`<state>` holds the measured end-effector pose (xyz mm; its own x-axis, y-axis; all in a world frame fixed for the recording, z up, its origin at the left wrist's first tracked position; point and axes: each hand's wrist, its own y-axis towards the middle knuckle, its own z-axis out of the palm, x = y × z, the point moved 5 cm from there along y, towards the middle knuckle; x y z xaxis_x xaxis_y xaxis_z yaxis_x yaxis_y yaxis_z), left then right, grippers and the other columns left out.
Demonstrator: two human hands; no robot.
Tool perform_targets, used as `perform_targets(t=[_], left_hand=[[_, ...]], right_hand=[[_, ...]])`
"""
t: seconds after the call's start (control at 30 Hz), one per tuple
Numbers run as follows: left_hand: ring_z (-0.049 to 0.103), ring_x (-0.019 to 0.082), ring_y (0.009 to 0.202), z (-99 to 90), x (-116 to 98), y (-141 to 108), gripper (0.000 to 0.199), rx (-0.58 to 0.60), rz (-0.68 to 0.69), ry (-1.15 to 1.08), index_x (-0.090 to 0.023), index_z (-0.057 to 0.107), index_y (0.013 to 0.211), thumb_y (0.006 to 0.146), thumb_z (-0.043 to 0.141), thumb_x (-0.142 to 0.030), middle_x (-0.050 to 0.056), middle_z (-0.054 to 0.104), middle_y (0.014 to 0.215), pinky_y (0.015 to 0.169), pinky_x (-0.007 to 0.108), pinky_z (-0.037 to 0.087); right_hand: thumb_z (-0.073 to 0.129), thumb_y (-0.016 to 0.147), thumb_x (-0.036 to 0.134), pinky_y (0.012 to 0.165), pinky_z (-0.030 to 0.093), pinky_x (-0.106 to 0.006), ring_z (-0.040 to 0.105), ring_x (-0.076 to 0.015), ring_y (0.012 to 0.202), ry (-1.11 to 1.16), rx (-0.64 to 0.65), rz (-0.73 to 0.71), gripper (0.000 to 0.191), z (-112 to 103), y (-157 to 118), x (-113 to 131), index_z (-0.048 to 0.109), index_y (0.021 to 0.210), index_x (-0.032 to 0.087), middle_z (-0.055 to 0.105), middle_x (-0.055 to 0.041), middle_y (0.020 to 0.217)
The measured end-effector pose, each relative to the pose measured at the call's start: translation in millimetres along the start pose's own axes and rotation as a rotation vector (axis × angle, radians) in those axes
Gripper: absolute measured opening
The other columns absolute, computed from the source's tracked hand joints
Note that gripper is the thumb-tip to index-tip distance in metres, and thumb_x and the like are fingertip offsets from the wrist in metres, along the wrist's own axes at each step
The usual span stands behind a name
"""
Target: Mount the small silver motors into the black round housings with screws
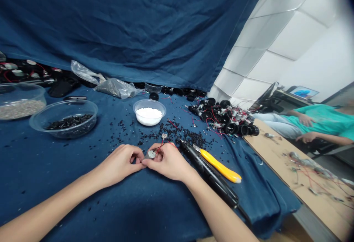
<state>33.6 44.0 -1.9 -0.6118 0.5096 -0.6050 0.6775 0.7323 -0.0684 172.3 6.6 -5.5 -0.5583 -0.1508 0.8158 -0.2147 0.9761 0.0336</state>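
The left hand (121,164) angles inward, fingertips at the small wired part (151,154); whether they grip it cannot be told. The part sits between the hands, over the worktop (110,212), pinched in the right hand's (168,162) curled fingers. Two-handed handling seems the current step; the next move likely calls for steadiness.

Smooth yellow plastic on the knife handle (219,165), metal at its blade (196,148), and what a gloss on that black tool (208,172)! Clear bowls (69,133) gleam in plastic, the blue tablecloth (110,205) lies matt, and the small part (151,154) looks smooth-faced.
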Motion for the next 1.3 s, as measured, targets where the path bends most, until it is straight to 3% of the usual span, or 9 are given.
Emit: perform_targets(t=[0.37, 0.43, 0.53, 0.73, 1.17, 1.3], left_hand=[[0.050, 0.016, 0.059, -2.6, 1.5, -1.3, 0.014, -0.027, -0.026, -0.038, -0.019, 0.060, 0.068, 0.077, 0.056, -0.029, -0.003, 0.054, 0.059, 0.056, 0.025, 0.031], [0.053, 0.016, 0.062, -2.2, 1.7, -0.8, 0.009, -0.040, -0.016, -0.074, -0.020, 0.058, 0.078, 0.077, 0.057, -0.029, -0.003, 0.058, 0.066, 0.057, 0.024, 0.034], [0.056, 0.015, 0.068, -0.8, 1.0, -0.5, 0.021, -0.044, 0.016, -0.143, -0.021, 0.052, 0.098, 0.078, 0.057, -0.026, -0.003, 0.064, 0.078, 0.062, 0.024, 0.041], [0.055, 0.015, 0.067, 1.0, -0.3, -1.1, 0.031, -0.042, 0.046, -0.200, -0.021, 0.050, 0.108, 0.077, 0.057, -0.022, -0.005, 0.064, 0.075, 0.062, 0.023, 0.041], [0.055, 0.015, 0.066, 1.4, 2.5, 2.9, 0.015, -0.062, 0.042, -0.245, -0.019, 0.056, 0.088, 0.075, 0.060, -0.022, -0.005, 0.064, 0.067, 0.066, 0.024, 0.040], [0.055, 0.015, 0.067, -0.2, 3.0, 2.2, 0.020, -0.067, 0.042, -0.257, -0.019, 0.056, 0.094, 0.075, 0.061, -0.024, -0.006, 0.065, 0.069, 0.066, 0.023, 0.040]], right_hand=[[0.066, 0.084, 0.042, 0.057, 0.032, -0.022, 0.047, -0.0106, 0.055, -0.006, -0.011, -0.006, 0.027, 6.3, 1.1, 7.0, 0.056, 0.073, 0.020, 0.049, 0.0050, 0.057], [0.065, 0.084, 0.040, 0.057, 0.032, -0.022, 0.047, -0.0110, 0.054, -0.009, -0.011, -0.002, 0.024, 5.9, 0.8, 6.7, 0.057, 0.075, 0.020, 0.049, 0.0048, 0.056], [0.065, 0.084, 0.038, 0.057, 0.033, -0.023, 0.047, -0.0112, 0.053, -0.012, -0.008, 0.008, 0.020, 4.6, 0.5, 4.5, 0.058, 0.079, 0.020, 0.050, 0.0049, 0.056], [0.065, 0.084, 0.037, 0.058, 0.034, -0.022, 0.048, -0.0106, 0.054, -0.007, -0.006, 0.004, 0.020, 4.6, 0.0, 2.9, 0.057, 0.077, 0.020, 0.051, 0.0052, 0.058], [0.067, 0.084, 0.040, 0.063, 0.033, -0.024, 0.047, -0.0104, 0.054, -0.058, -0.046, 0.048, 0.025, 7.9, -4.9, 6.7, 0.055, 0.075, 0.020, 0.049, 0.0057, 0.056], [0.065, 0.085, 0.039, 0.067, 0.035, -0.023, 0.049, -0.0100, 0.057, -0.066, -0.071, 0.048, 0.022, 9.7, -5.3, 5.7, 0.055, 0.078, 0.020, 0.051, 0.0063, 0.059]])
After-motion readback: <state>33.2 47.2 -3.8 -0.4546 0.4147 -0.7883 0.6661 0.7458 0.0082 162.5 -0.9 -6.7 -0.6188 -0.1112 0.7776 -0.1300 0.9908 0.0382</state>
